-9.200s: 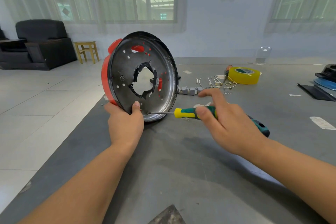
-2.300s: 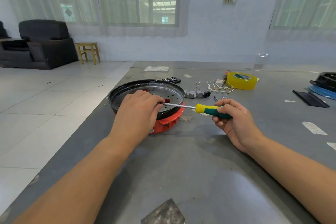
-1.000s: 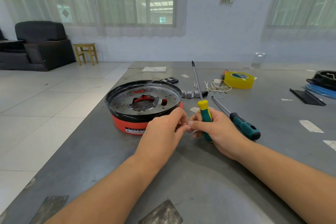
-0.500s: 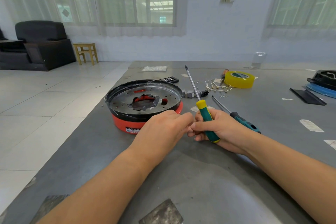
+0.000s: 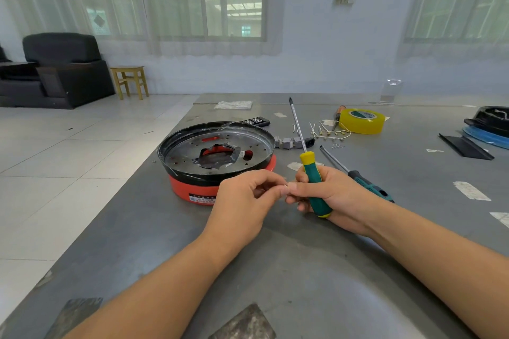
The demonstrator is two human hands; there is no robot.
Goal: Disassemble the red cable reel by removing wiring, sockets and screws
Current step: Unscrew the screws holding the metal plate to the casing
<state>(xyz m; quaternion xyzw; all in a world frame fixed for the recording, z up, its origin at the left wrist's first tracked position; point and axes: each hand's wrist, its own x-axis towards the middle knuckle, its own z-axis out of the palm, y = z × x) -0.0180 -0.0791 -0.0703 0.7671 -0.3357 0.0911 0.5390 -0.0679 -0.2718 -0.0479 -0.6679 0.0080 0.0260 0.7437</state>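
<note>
- A short while back the red reel stood on its edge with the left hand steadying it; now the reel (image 5: 217, 158) lies flat on the table, and both hands have come together in front of it.
- The reel sits near the table's left edge, with its round, shiny black metal plate facing up. The plate has small holes and a torn opening in the middle.
- The red plastic part under the plate has a small label on its side. The writing is too small to read.
- The left hand (image 5: 245, 201) has curled fingers, and its fingertips meet the right hand's. I cannot tell if they pinch anything.
- The right hand (image 5: 327, 192) holds a screwdriver (image 5: 311, 173) with a green and yellow handle. Its thin metal rod points up and away.
- A second screwdriver (image 5: 358, 176) lies on the table just beside the right hand.
- Farther back lie small grey sockets (image 5: 287, 143), short white wires (image 5: 327, 131), tiny screws (image 5: 337, 146) and a yellow roll of tape (image 5: 361, 120).
- The table (image 5: 275, 270) is smooth, grey and scuffed.
- The room has a white tiled floor, a black armchair (image 5: 59, 69), a little wooden stool (image 5: 129, 81) and big windows with thin curtains.
</note>
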